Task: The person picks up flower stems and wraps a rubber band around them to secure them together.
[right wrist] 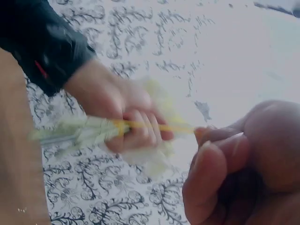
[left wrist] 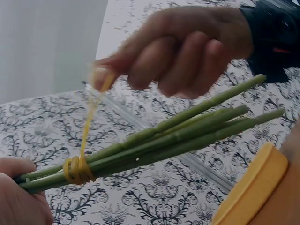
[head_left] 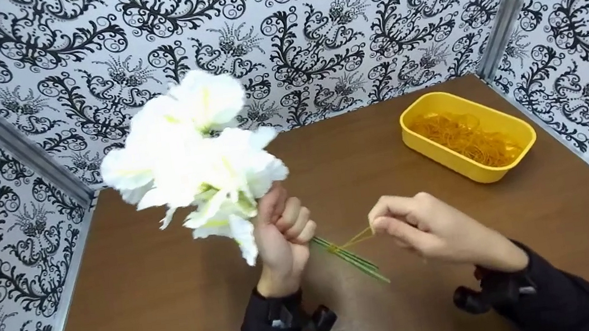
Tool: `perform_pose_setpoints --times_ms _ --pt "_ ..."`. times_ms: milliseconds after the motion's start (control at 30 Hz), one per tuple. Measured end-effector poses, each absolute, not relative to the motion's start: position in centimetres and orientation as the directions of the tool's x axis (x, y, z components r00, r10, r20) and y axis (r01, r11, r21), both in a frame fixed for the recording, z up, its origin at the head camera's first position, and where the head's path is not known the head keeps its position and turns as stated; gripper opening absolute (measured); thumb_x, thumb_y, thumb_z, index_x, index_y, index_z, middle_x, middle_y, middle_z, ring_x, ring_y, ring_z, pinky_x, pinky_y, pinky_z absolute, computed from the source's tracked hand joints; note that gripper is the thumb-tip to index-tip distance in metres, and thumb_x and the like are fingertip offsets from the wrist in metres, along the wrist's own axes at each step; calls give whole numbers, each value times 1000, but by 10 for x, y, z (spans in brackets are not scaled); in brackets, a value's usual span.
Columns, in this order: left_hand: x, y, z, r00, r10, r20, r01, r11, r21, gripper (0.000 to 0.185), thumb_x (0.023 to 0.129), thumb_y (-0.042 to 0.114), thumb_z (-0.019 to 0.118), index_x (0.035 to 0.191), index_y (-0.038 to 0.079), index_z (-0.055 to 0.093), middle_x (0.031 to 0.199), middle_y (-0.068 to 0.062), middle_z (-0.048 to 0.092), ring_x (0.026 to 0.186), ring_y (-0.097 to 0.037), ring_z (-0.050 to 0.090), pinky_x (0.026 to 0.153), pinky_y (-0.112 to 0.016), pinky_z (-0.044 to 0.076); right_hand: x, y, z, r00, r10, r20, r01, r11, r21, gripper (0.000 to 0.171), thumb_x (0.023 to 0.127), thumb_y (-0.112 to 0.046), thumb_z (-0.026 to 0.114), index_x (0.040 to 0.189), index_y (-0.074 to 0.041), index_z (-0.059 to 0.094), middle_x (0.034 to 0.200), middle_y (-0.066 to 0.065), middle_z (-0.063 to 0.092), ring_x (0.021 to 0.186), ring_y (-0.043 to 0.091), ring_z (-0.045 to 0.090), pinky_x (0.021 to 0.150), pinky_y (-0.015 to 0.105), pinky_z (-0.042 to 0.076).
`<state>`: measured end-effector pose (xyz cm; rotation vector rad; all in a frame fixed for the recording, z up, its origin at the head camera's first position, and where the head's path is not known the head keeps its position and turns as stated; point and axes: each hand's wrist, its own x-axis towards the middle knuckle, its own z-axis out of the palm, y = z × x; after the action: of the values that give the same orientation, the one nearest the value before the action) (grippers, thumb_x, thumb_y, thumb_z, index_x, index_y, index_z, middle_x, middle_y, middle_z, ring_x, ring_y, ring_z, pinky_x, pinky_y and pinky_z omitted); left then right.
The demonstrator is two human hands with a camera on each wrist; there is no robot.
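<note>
My left hand (head_left: pixel 285 234) grips a bunch of white artificial flowers (head_left: pixel 197 155) by the green stems (left wrist: pixel 164 136), just below the blooms. The stem ends stick out past the fist toward the lower right. A yellow rubber band (left wrist: pixel 78 169) is wound several times round the stems close to the left hand. My right hand (head_left: pixel 431 227) pinches the free loop of that band between thumb and forefinger and holds it stretched away from the stems. In the right wrist view the taut band runs from the blurred stems to the right fingertips (right wrist: pixel 208 145).
A yellow tub (head_left: pixel 468 136) holding a heap of rubber bands stands at the back right of the brown table (head_left: pixel 177 309). Patterned black-and-white panels (head_left: pixel 312 34) with grey metal corner posts enclose the table's back and sides.
</note>
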<state>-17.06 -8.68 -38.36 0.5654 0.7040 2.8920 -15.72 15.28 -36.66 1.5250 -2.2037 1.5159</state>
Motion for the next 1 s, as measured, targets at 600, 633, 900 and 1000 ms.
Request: perform_pose_setpoints --times_ms 600,633,900,1000 --pt "-177 -118 -369 -964 82 254 -58 -993 99 46 104 16 41 63 17 21 52 9 16 42 -4 12 38 -17 11 -162 147 -376 -481 -809 337 -726 153 -670 14 106 -10 54 107 -22 62 70 -9 48 60 -4 41 52 15 36" --pt "-177 -119 -369 -965 76 252 -54 -994 94 46 105 17 41 63 17 21 52 9 16 42 -4 12 38 -17 11 -163 147 -376 -483 -811 331 -725 158 -671 14 106 -11 54 107 -23 63 71 -10 48 60 -4 41 53 14 36" --pt "-175 -121 -366 -967 27 253 -9 -997 70 46 106 17 39 63 18 22 52 8 17 42 -4 13 37 -17 11 -161 146 -374 -445 -830 338 -726 114 -678 13 105 -8 55 109 -18 63 71 -8 48 60 -4 39 52 16 34" --pt "-175 -121 -365 -969 26 247 -11 -998 63 46 106 17 38 62 18 22 52 8 17 43 -4 13 37 -18 11 -160 147 -372 -447 -830 334 -719 111 -686 14 105 -8 55 109 -18 63 70 -8 47 60 -4 38 52 15 34"
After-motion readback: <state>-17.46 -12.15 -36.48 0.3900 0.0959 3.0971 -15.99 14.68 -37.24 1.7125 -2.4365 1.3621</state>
